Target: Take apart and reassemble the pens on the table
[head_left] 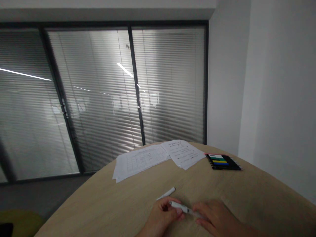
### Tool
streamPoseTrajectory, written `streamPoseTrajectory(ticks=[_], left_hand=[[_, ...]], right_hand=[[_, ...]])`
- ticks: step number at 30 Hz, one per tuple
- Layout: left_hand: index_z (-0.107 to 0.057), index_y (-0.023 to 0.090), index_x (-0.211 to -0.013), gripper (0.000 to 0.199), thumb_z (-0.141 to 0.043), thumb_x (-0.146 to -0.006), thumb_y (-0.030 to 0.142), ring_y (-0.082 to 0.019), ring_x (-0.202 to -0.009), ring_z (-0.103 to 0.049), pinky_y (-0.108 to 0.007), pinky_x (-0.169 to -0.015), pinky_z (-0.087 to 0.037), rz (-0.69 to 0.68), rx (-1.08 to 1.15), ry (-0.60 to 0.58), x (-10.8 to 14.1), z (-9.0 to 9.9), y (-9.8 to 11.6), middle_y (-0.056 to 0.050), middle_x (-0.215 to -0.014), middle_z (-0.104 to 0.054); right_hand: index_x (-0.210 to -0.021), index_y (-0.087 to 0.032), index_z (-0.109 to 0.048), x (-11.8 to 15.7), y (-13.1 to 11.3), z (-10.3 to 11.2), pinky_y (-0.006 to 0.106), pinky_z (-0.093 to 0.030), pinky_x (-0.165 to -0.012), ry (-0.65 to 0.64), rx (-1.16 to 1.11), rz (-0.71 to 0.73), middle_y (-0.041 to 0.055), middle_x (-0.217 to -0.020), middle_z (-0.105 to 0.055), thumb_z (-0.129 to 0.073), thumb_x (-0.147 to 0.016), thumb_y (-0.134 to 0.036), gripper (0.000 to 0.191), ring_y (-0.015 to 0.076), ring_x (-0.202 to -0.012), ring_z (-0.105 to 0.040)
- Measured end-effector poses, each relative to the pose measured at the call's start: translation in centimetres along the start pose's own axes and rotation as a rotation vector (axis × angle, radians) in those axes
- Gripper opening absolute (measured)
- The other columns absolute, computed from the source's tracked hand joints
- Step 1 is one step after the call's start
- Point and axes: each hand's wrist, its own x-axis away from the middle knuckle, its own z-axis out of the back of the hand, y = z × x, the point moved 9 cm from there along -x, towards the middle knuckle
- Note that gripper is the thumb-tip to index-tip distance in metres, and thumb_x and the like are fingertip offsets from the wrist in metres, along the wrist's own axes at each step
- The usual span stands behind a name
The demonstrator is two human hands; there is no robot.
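My left hand, low in the middle of the head view, is closed on a white pen between thumb and fingers. To its right, my right hand is at the pen's other end; it is blurred by motion, and the pen's tip between its fingers shows only as a pale smear. Just beyond my left hand a second white pen with a dark end lies on the wooden table.
Printed sheets with a grid lie at the table's far side, beside a sheet of text. Right of them sits a row of black pens with coloured strips. Behind stands a glass partition with blinds.
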Motion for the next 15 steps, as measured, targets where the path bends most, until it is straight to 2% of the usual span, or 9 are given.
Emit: streamPoseTrajectory(ticks=[3, 6, 9, 12, 15], left_hand=[[-0.066, 0.014, -0.063, 0.039, -0.081, -0.043, 0.044, -0.01, -0.047, -0.051, -0.022, -0.053, -0.037, -0.005, 0.003, 0.039, -0.4, 0.7, -0.1, 0.001, -0.047, -0.061], [-0.064, 0.013, -0.058, 0.039, -0.081, -0.043, 0.045, -0.008, -0.043, -0.047, -0.02, -0.048, -0.033, -0.006, 0.061, 0.073, -0.4, 1.0, -0.1, 0.002, -0.047, -0.058], [-0.065, 0.013, -0.057, 0.038, -0.08, -0.044, 0.045, -0.007, -0.041, -0.044, -0.02, -0.045, -0.031, 0.01, 0.117, 0.072, -0.2, 0.8, -0.1, 0.002, -0.047, -0.055], [-0.066, 0.013, -0.059, 0.038, -0.078, -0.048, 0.047, -0.006, -0.04, -0.042, -0.02, -0.045, -0.03, 0.021, 0.141, 0.026, 0.1, 0.2, 0.1, 0.003, -0.046, -0.054], [-0.067, 0.013, -0.06, 0.04, -0.075, -0.051, 0.05, -0.007, -0.041, -0.042, -0.02, -0.046, -0.031, 0.033, 0.128, -0.03, 0.2, -0.4, 0.1, 0.002, -0.046, -0.055]], right_hand=[[-0.099, -0.025, -0.054, 0.1, 0.3, -0.1, 0.022, -0.04, -0.057, 0.001, -0.001, -0.007, 0.0003, -0.076, -0.068, -0.044, -0.084, -0.033, 0.02, 0.0149, -0.064, -0.061], [-0.091, -0.022, -0.055, 0.1, -0.4, 0.3, 0.022, -0.039, -0.054, 0.068, 0.005, 0.071, 0.0009, -0.072, -0.067, -0.034, -0.088, -0.029, 0.022, 0.014, -0.061, -0.06], [-0.079, -0.021, -0.053, 0.1, -2.9, 0.9, 0.022, -0.034, -0.047, 0.124, -0.017, 0.311, -0.0003, -0.061, -0.064, -0.02, -0.093, -0.03, 0.037, 0.0117, -0.052, -0.056], [-0.082, -0.021, -0.052, 0.7, -5.5, 1.5, 0.023, -0.03, -0.044, 0.123, -0.027, 0.56, -0.0019, -0.06, -0.062, -0.008, -0.095, -0.029, 0.046, 0.0103, -0.048, -0.052], [-0.083, -0.019, -0.051, 0.9, -6.0, 1.3, 0.024, -0.03, -0.043, 0.085, 0.012, 0.601, -0.0021, -0.058, -0.06, -0.002, -0.095, -0.028, 0.051, 0.0101, -0.047, -0.05]])
